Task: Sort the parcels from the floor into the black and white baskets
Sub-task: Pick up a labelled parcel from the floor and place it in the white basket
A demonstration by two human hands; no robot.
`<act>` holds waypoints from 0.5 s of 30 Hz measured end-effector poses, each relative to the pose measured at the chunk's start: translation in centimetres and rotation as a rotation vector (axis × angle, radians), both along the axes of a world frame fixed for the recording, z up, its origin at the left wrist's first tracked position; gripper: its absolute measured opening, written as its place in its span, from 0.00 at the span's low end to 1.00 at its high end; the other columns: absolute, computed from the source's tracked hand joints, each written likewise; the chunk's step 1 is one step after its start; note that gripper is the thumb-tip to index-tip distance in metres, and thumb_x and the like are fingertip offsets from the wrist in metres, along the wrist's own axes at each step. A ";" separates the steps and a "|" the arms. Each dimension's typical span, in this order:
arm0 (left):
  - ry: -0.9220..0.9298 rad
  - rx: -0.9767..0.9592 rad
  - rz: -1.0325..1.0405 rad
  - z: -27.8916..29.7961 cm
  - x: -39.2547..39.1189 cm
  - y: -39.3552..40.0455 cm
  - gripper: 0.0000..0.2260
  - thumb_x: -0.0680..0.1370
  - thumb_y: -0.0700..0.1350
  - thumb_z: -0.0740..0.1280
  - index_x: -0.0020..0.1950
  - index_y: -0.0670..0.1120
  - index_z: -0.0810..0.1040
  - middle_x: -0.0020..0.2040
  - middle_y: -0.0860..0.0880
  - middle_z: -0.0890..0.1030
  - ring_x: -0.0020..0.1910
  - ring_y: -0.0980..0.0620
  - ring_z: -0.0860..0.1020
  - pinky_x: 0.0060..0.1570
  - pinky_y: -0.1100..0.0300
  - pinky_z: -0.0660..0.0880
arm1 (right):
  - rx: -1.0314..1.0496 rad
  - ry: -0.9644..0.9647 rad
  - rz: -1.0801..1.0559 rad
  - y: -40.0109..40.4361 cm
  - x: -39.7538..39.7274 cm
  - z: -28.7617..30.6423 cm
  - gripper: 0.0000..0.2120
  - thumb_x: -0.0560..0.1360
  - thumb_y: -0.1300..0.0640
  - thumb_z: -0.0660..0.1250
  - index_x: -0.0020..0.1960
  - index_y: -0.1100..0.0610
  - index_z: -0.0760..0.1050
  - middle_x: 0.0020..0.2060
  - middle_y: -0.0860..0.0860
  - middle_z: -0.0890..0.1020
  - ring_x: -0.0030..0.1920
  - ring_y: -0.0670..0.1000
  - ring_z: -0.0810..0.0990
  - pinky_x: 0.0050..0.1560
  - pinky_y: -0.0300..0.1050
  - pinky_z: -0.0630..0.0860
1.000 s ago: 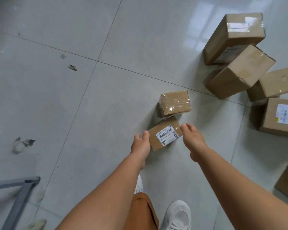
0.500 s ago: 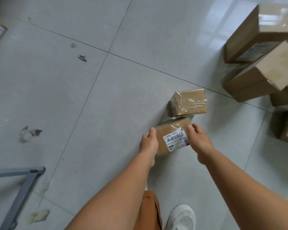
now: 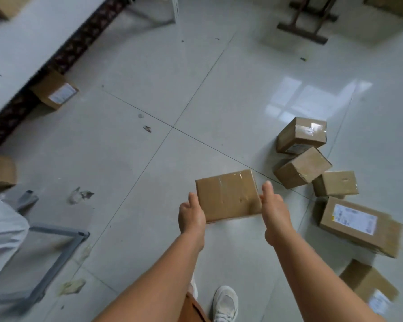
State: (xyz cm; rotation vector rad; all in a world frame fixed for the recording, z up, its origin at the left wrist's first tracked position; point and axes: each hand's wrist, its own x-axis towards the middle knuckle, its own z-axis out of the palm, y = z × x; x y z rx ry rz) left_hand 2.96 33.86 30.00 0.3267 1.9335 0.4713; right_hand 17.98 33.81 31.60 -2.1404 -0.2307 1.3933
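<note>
A small brown cardboard parcel [image 3: 227,196] is up off the floor between my two hands, its plain taped side facing me. My left hand [image 3: 191,216] grips its left edge and my right hand [image 3: 275,211] grips its right edge. Several other brown parcels lie on the tiles to the right: two stacked boxes [image 3: 301,135] [image 3: 301,168], a smaller one [image 3: 335,183], and a long labelled one [image 3: 358,225]. No black or white basket is in view.
A grey table [image 3: 21,49] runs along the upper left with a labelled box [image 3: 56,91] under it. A grey metal frame [image 3: 56,254] lies at the lower left. Another box [image 3: 368,284] sits at the lower right. A dark wooden stand [image 3: 310,19] is at the top.
Both hands closed on the labelled small parcel on the floor and lifted it; it now shows its plain side. My view has risen and pulled back from the floor.
</note>
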 end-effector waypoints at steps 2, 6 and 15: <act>-0.025 0.044 0.010 3.4 0.3 -0.1 0.23 0.80 0.59 0.51 0.56 0.41 0.73 0.57 0.40 0.77 0.55 0.40 0.75 0.50 0.54 0.70 | 0.068 -0.032 0.017 0.1 0.0 3.3 0.17 0.79 0.40 0.54 0.55 0.52 0.69 0.51 0.51 0.75 0.51 0.51 0.72 0.50 0.48 0.65; -0.068 0.173 0.057 9.6 0.0 -0.2 0.25 0.79 0.62 0.49 0.58 0.47 0.76 0.58 0.45 0.78 0.56 0.44 0.76 0.57 0.51 0.73 | 0.142 -0.030 0.045 -0.2 -0.5 9.3 0.23 0.79 0.40 0.52 0.60 0.56 0.73 0.55 0.52 0.76 0.55 0.52 0.73 0.50 0.48 0.64; -0.102 0.348 0.256 21.7 -2.0 -4.3 0.21 0.78 0.62 0.55 0.49 0.46 0.75 0.48 0.46 0.78 0.47 0.48 0.75 0.46 0.55 0.71 | 0.308 0.025 -0.036 -3.2 -3.3 20.4 0.24 0.79 0.40 0.57 0.56 0.61 0.73 0.49 0.53 0.74 0.49 0.53 0.72 0.36 0.43 0.66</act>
